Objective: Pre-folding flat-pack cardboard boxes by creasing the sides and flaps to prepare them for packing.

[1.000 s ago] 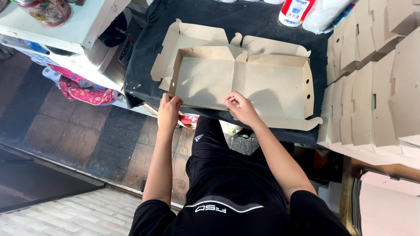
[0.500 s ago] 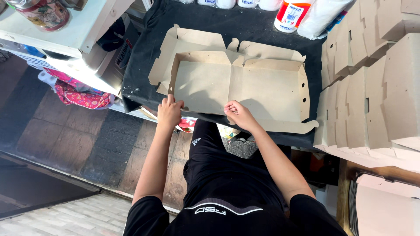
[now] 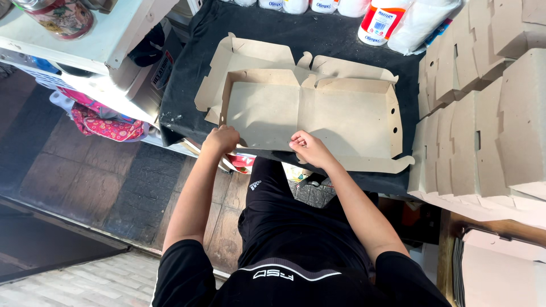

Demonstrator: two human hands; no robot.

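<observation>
Cardboard box blank (image 3: 310, 116), brown and partly folded, lies flat on the black-covered table (image 3: 187, 102). Left hand (image 3: 223, 139) curls closed on its near-left corner flap; right hand (image 3: 310, 149) pinches the near edge at the middle fold. Folded boxes (image 3: 483, 113) are stacked just to the right.

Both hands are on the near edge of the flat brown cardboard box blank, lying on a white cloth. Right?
Not quite. The head view shows the cloth is black, not white. The rest holds: the left hand and the right hand are both on the near edge of the flat brown cardboard box blank, which lies on that cloth.
</observation>
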